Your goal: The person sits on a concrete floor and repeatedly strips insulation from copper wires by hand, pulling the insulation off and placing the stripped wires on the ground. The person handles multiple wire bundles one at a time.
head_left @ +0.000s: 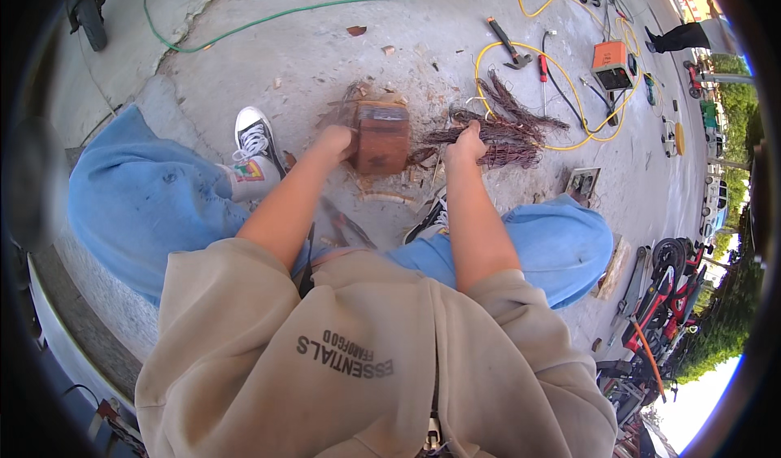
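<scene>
On the concrete between my shoes stands a reddish-brown block [383, 145] with a dark grey band across its upper part. My left hand [335, 142] is at the block's left side, blurred, its fingers hidden from view. Brownish strands smear just above that hand, and I cannot tell whether it holds them. To the right of the block, my right hand [468, 145] is closed around a tangled bundle of thin copper-coloured wires [518, 128]. The bundle spreads out to the right and upward past the hand.
Beyond the wires lie a hammer [510, 45], a red-handled screwdriver [543, 71] and a yellow hose [480, 59]. An orange machine [612, 63] stands farther right. A green hose [285, 15] crosses the far floor. A person's dark-clad leg [682, 37] shows at upper right.
</scene>
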Action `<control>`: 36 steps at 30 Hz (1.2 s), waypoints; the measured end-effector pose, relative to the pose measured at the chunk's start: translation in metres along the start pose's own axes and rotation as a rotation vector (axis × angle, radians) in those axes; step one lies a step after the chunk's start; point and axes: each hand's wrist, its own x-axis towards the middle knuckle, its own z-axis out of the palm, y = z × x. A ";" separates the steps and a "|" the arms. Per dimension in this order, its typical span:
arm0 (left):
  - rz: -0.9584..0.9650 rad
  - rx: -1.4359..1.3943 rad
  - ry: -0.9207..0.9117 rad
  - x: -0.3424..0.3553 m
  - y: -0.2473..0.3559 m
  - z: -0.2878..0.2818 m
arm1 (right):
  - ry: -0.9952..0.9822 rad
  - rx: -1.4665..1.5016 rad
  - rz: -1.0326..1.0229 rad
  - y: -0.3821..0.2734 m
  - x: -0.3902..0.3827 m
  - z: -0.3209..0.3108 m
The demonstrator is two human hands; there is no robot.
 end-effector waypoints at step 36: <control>-0.094 0.185 -0.242 -0.004 0.018 -0.001 | -0.599 -0.665 0.664 0.046 -0.015 -0.007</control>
